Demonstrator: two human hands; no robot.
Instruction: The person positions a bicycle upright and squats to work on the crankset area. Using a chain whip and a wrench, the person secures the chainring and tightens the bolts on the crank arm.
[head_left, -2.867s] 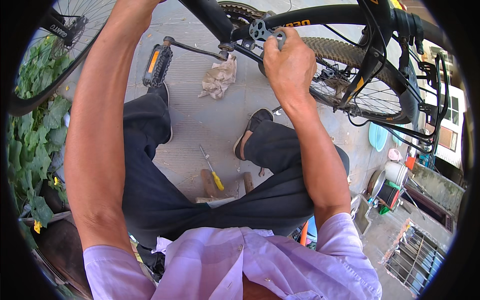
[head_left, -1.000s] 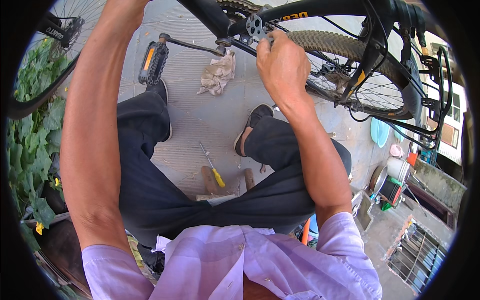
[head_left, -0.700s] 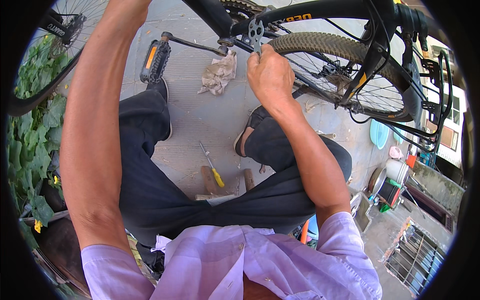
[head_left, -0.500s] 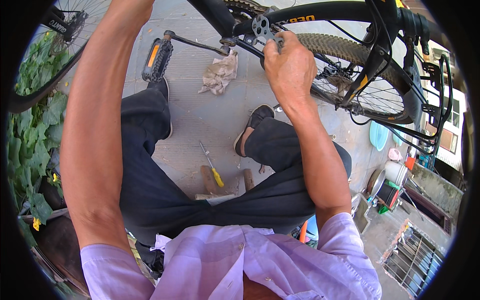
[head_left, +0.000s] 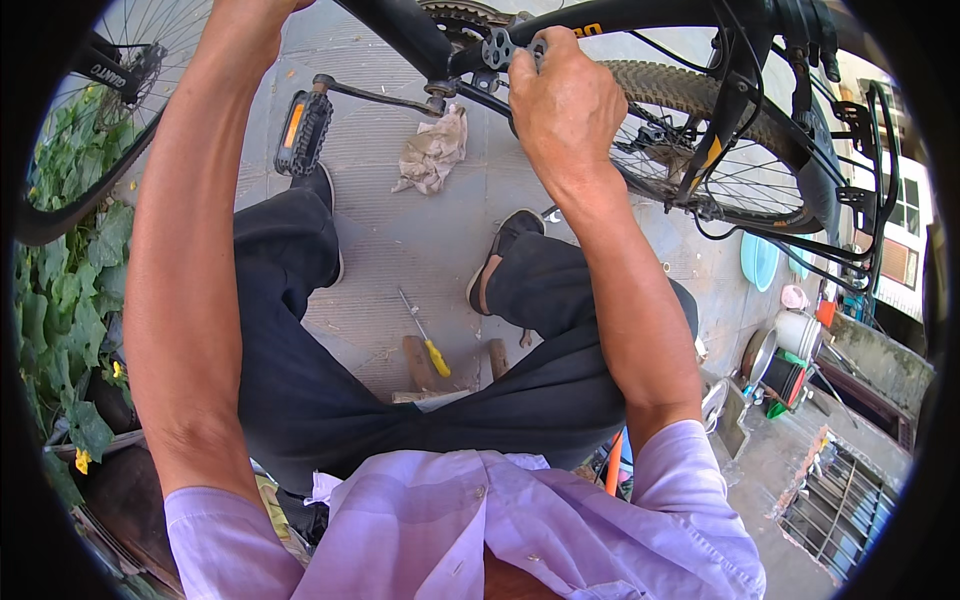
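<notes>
My right hand grips a grey flat multi-hole spanner against the black bicycle frame, beside the bottom bracket and below the main tube. My left hand reaches to the top edge left of the frame, its fingers mostly cut off from view. The crank's pedal with an orange reflector hangs over my left shoe. Right of my right hand is the rear wheel. A crumpled cloth lies on the pavement below the crank.
A yellow-handled screwdriver lies between my legs above short wooden pieces. Leafy plants and another wheel are at left. Turquoise basins, buckets and a barred opening are at right.
Over the last second my right hand dipped, then rose again. The spanner, upright 0.7 seconds ago, now lies more level against the frame. My left arm stays in about the same place.
</notes>
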